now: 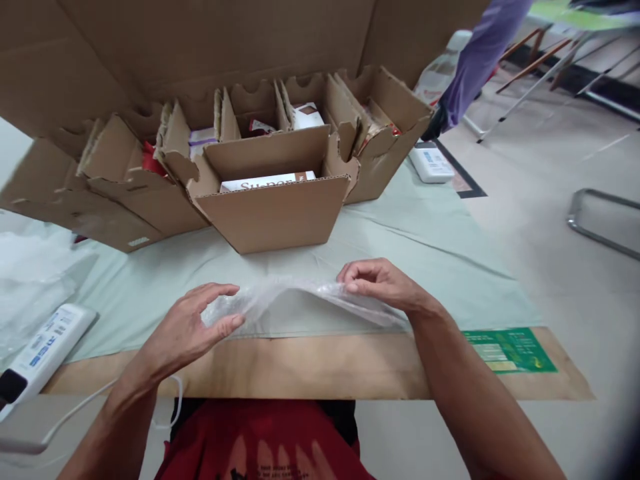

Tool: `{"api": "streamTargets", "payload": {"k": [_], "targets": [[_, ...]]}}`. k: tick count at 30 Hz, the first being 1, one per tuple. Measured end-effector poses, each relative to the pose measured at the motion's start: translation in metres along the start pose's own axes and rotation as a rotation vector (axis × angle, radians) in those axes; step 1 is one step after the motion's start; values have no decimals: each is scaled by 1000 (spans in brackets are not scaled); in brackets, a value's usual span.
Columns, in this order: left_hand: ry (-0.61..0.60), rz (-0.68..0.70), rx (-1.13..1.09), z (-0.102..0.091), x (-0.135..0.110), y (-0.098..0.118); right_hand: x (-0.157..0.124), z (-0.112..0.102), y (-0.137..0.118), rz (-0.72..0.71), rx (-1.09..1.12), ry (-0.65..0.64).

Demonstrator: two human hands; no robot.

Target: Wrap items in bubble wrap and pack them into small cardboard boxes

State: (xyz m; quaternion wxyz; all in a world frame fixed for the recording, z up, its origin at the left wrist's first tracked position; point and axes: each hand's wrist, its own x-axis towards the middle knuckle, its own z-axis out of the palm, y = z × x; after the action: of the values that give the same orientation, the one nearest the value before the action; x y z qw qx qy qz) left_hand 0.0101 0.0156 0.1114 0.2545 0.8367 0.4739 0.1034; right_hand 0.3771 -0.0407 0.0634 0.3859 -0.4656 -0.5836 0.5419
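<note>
A sheet of clear bubble wrap (263,299) stretches between my hands, arched up a little over the cloth near the table's front edge. My right hand (389,285) is closed, its thumb and fingers pinching the sheet's right part. At the sheet's left end, my left hand (193,328) has its thumb and fingers spread apart, without a grip on it. Just beyond the wrap stands a cardboard bin (280,223) with a white box (267,180) inside, its printed lettering partly hidden by the bin's front wall.
Behind stand several more cardboard bins (135,200) with small packages. At the left are a pile of clear plastic wrap (35,280) and a white power strip (53,347) with a cable. A white device (431,162) sits back right, near a person's purple-clothed limb (480,60).
</note>
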Motion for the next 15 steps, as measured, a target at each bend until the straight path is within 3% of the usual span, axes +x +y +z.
{"api": "streamTargets", "payload": {"k": [3, 6, 10, 15], "targets": [[46, 69, 5, 6, 3, 15, -1, 3, -4, -70, -27, -142], [5, 188, -11, 18, 12, 33, -1, 5, -5, -69, -70, -140], [-48, 284, 3, 33, 21, 46, -2, 9, -7, -9, 82, -83], [-51, 110, -35, 36, 20, 25, -2, 12, 1, 69, 321, 42]]}}
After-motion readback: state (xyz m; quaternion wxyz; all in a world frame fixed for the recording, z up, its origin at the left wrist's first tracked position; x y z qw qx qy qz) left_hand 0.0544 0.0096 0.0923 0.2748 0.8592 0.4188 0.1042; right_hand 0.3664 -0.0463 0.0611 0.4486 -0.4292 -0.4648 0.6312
